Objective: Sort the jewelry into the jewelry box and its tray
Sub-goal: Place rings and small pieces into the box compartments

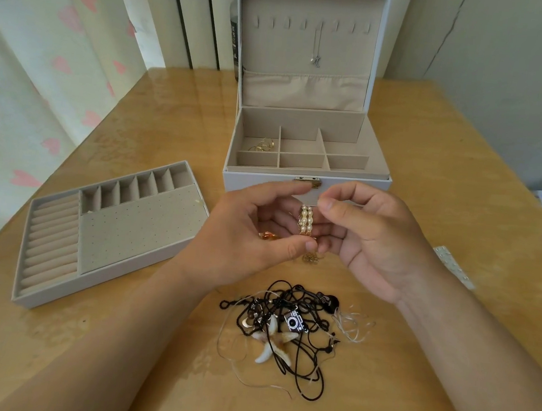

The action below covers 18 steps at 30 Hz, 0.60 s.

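A pearl-and-gold bracelet [306,221] hangs between my two hands, just in front of the open grey jewelry box [259,179]. My left hand [243,236] curls round its lower end, thumb under it. My right hand [372,238] pinches its top between thumb and forefinger. The removable tray [19,293] lies to the left on the table. Gold rings [262,145] sit in the box's back left compartment. A silver pendant necklace [317,49] hangs on a hook in the lid. A tangle of black cord necklaces [287,326] lies near me, with starfish and camera charms.
Small gold pieces [311,258] lie on the wooden table [430,187] under my hands, another [265,236] behind my left hand. A white strip [452,266] lies at the right. A dark bottle [236,23] stands behind the box. Curtain on the left.
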### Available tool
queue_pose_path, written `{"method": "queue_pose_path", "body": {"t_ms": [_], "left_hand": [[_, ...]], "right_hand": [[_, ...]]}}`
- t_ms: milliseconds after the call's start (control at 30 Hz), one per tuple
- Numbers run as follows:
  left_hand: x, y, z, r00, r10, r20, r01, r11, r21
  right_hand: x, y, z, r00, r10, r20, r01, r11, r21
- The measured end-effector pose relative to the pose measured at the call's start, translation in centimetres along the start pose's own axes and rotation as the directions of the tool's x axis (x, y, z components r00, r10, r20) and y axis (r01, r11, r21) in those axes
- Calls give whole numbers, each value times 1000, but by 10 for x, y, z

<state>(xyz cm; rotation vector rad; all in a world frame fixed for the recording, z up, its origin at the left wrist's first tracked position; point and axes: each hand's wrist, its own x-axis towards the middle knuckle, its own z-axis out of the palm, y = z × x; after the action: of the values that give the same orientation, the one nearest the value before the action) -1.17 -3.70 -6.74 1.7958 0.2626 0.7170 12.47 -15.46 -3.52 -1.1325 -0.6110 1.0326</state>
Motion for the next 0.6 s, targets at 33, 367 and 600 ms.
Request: {"method": "queue_pose_path", "body": {"t_ms": [33,367,600], "left_hand": [[0,0,0,1000,4,-4,-4,1000,0],[-1,-4,0,982,184,37,-186,923,336],[0,-3,-3,974,223,41,-221,895,387]], "right_hand": [[0,0,0,1000,6,-8,-7,1000,-13],[-2,0,2,997,3,-75,-13,992,-127],[-3,3,2,980,-173,-98,137,945,-296]]}}
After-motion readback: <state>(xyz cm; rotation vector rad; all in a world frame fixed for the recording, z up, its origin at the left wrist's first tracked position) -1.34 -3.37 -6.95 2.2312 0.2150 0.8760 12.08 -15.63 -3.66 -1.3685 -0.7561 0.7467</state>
